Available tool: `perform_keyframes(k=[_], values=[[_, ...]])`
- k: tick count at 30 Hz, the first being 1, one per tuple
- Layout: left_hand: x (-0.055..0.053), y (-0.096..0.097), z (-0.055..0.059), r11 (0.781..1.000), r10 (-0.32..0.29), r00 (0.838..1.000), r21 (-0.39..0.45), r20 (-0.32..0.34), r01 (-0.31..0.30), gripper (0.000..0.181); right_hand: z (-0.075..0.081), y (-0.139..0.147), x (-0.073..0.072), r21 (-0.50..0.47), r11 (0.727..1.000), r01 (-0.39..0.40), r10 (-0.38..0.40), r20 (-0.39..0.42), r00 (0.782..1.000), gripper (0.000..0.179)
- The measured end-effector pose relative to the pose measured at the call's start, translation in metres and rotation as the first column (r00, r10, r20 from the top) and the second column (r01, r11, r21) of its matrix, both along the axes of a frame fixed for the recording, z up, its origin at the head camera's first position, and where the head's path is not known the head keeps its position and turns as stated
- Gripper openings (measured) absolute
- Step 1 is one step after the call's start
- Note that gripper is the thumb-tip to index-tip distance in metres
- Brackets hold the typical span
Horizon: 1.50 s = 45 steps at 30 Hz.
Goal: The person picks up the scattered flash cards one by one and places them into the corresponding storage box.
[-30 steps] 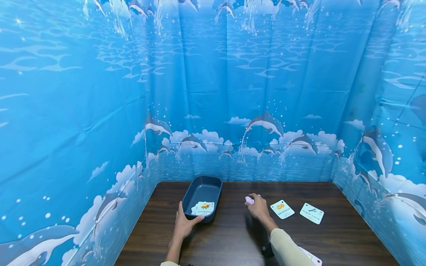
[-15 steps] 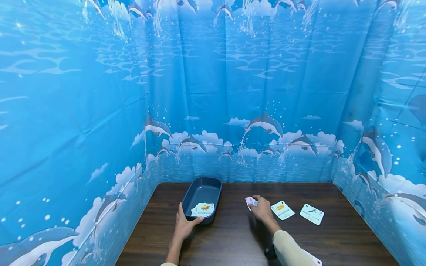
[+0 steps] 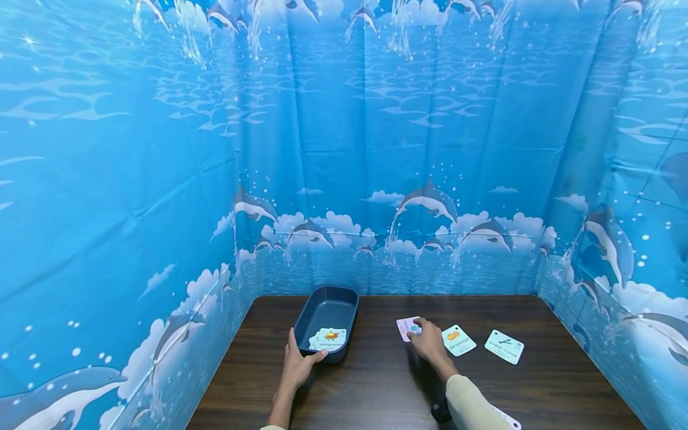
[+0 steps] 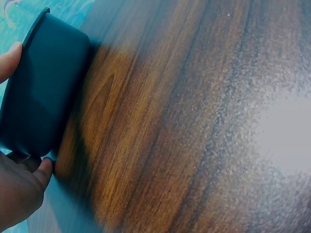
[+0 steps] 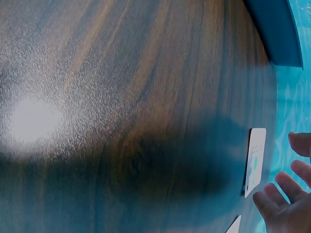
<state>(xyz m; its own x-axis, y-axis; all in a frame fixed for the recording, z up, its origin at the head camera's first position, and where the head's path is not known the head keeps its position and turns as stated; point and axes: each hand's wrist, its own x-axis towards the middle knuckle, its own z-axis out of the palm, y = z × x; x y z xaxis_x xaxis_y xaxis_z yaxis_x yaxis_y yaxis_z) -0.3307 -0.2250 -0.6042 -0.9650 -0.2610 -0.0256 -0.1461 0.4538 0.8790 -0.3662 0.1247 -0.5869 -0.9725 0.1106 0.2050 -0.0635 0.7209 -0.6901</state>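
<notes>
Right grip (image 3: 428, 341) has shifted rightward; tray (image 3: 328, 312) holds cards (image 3: 329, 338), perhaps several.

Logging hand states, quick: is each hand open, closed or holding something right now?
Left hand: holding the tray at its near left corner.
Right hand: open, holding nothing, at the pink card.
</notes>
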Motion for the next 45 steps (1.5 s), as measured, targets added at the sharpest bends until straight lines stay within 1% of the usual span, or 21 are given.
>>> perform_keyframes(k=[5, 7, 13, 16, 22, 32, 36, 42, 45], values=[[-0.001, 0.001, 0.0, 1.0, 0.004, 1.0, 0.013, -0.003, -0.004, 0.121, 0.002, 0.004, 0.0, 0.009, 1.0, 0.012, -0.012, 0.002, 1.0, 0.044], [-0.002, 0.002, 0.001, 1.0, 0.009, 1.0, 0.02, 0.005, -0.009, 0.121, 0.002, 0.005, 0.0, 0.011, 1.0, 0.014, -0.014, 0.005, 1.0, 0.044], [-0.001, 0.001, 0.001, 1.0, 0.017, 1.0, 0.014, 0.013, -0.018, 0.12, -0.002, 0.008, -0.001, 0.028, 0.999, 0.021, -0.022, 0.03, 0.999, 0.045], [-0.001, 0.002, 0.002, 1.0, 0.021, 1.0, 0.019, 0.019, -0.022, 0.121, -0.004, 0.011, -0.004, 0.035, 0.999, 0.021, -0.022, 0.029, 0.999, 0.045], [-0.003, 0.001, 0.002, 0.999, 0.022, 1.0, 0.024, 0.02, -0.022, 0.122, -0.006, 0.016, -0.009, 0.033, 0.999, 0.027, -0.028, 0.035, 0.999, 0.045], [-0.003, -0.001, 0.001, 1.0, 0.018, 1.0, 0.01, 0.013, -0.018, 0.122, -0.006, 0.017, -0.008, 0.009, 0.999, 0.039, -0.039, 0.051, 0.998, 0.047], [-0.002, -0.002, 0.002, 1.0, 0.012, 1.0, 0.003, 0.01, -0.012, 0.122, -0.007, 0.017, -0.011, 0.007, 0.999, 0.038, -0.039, 0.052, 0.998, 0.049], [-0.002, -0.002, 0.002, 1.0, 0.011, 1.0, -0.006, -0.002, -0.011, 0.121, -0.01, 0.019, -0.019, 0.025, 0.999, 0.04, -0.041, 0.026, 0.999, 0.051], [-0.003, -0.003, 0.001, 1.0, 0.014, 1.0, -0.007, -0.003, -0.014, 0.121, -0.013, 0.019, -0.023, 0.039, 0.998, 0.04, -0.041, 0.034, 0.999, 0.053]])
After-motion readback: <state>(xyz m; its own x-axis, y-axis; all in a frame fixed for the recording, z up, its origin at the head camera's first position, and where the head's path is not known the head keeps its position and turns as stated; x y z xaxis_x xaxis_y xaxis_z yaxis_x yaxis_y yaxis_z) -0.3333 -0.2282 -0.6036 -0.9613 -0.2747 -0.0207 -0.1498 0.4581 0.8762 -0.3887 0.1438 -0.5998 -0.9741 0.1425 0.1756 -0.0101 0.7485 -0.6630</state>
